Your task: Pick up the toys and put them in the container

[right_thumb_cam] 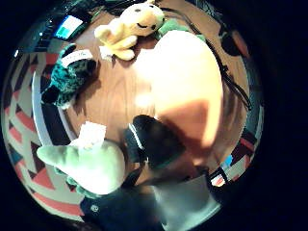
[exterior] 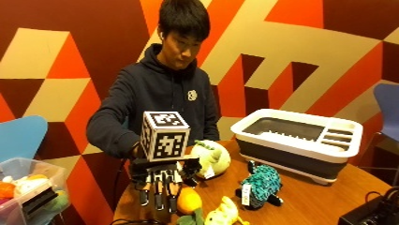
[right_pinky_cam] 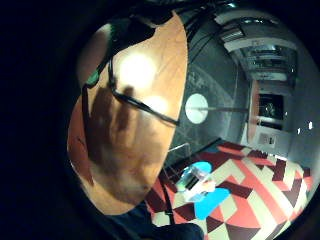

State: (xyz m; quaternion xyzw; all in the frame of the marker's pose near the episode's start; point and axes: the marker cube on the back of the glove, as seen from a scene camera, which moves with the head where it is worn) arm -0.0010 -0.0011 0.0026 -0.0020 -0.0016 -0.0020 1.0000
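Outside view: the gloved right hand (exterior: 163, 185) hangs over the near edge of the round wooden worktop (exterior: 312, 197), fingers straight and pointing down, holding nothing. Just beside its fingertips, toward the worktop's middle, lies an orange plush toy with green leaves (exterior: 189, 201); a pale green rounded plush toy (exterior: 210, 157) sits just behind the hand. A yellow plush animal (exterior: 223, 213) and a teal-and-black speckled plush toy (exterior: 262, 183) lie further off on the same side, and the white-rimmed grey tub container (exterior: 298, 140) stands well beyond them.

Thumb-side palm view: the pale green plush (right_thumb_cam: 89, 166) sits close by, the orange plush (right_thumb_cam: 185, 86) fills much of the view, its long axis running toward the yellow animal (right_thumb_cam: 132, 26).

Little-finger-side view: only worktop (right_pinky_cam: 135, 135) and floor show.

The orange toy looks nearest; I judge a short sideways reach would meet it.
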